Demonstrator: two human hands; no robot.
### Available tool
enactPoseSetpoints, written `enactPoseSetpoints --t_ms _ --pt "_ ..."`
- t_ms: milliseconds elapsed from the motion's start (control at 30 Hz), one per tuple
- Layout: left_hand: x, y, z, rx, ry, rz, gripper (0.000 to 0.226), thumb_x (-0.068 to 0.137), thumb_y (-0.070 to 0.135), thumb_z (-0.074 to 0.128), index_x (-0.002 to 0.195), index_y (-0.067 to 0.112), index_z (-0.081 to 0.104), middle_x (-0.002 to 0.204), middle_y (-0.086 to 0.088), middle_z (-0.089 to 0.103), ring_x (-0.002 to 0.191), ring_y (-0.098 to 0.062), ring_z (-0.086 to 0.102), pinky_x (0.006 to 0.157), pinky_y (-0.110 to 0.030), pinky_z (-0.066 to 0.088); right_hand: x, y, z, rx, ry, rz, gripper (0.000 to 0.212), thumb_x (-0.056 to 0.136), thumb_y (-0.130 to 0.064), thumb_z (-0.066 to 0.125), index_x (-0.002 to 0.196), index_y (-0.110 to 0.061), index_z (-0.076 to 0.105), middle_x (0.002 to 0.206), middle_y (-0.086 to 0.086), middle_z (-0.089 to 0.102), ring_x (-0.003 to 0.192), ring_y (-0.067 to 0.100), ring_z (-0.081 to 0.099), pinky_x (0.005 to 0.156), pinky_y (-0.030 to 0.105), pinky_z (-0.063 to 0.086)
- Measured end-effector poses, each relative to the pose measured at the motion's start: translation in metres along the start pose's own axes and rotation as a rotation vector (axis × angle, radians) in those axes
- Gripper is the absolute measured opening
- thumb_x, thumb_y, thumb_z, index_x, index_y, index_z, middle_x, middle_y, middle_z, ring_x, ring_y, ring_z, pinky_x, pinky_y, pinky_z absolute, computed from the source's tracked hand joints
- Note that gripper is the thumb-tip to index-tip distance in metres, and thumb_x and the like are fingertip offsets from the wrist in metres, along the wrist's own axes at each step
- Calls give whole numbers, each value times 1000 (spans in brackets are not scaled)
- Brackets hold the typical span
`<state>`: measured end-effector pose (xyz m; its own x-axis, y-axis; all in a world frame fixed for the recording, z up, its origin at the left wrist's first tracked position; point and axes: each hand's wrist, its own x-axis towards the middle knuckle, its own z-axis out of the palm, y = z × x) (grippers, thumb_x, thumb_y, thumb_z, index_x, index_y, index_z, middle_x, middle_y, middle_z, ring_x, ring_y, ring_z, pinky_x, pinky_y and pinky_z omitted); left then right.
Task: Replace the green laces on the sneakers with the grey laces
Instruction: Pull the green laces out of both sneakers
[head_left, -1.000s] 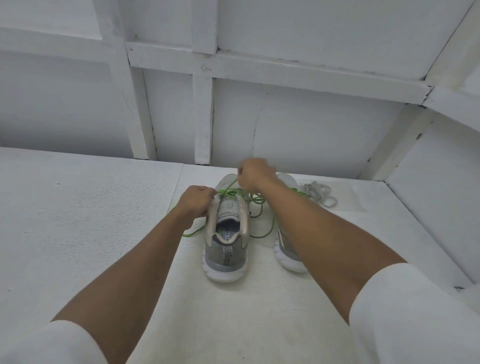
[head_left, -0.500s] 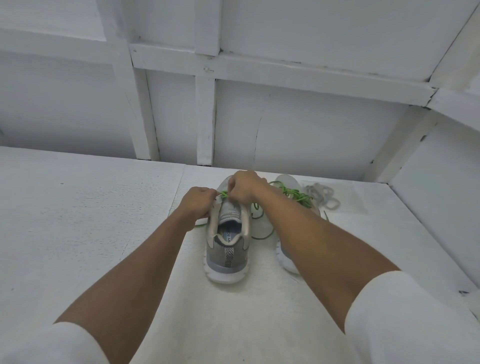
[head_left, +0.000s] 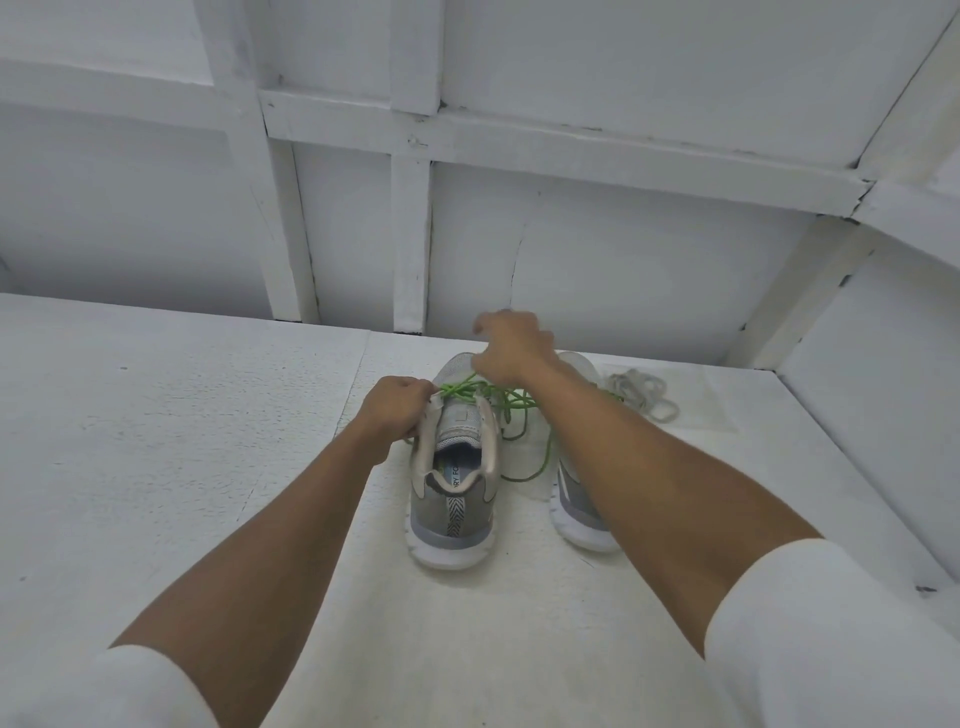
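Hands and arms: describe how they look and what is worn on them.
Two bare human hands, the left hand and the right hand, with no gloves. A plain white left sleeve and a matching right sleeve end near the elbows and leave everything below them uncovered. No watch or wristband shows.

The table (head_left: 182, 441) is white and matt, with a rough, grainy face like foam board. The sneakers (head_left: 452, 514) have grey woven cloth uppers and smooth, matt white soles. The green laces (head_left: 545, 452) and grey laces (head_left: 644, 392) look like thin cord.
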<state>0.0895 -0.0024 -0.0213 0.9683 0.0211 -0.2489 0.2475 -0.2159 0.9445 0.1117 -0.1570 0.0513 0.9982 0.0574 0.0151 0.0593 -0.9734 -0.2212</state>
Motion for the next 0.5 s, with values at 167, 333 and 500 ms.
enactPoseSetpoints --t_ms 167,333,500 --pt "-1 1 1 12 5 7 22 91 18 50 91 7 69 86 -14 60 76 -24 52 68 -34 46 1 -13 29 -45 -133 19 19 85 -15 57 98 -21 68 107 2 64 112 25 50 94 42 35" --pt "-2 2 2 -33 15 -9 27 93 17 52 101 1 72 86 -11 61 75 -21 53 65 -29 48 8 6 0 -58 207 70 23 88 -10 49 97 -22 67 104 0 65 107 26 53 88 39 36" --pt "-1 0 3 -48 15 -15 25 93 17 52 98 4 73 89 -12 64 79 -21 55 67 -29 51 5 19 -15 -16 312 132 28 85 -4 46 109 -14 59 109 4 59 109 30 49 85 40 34"
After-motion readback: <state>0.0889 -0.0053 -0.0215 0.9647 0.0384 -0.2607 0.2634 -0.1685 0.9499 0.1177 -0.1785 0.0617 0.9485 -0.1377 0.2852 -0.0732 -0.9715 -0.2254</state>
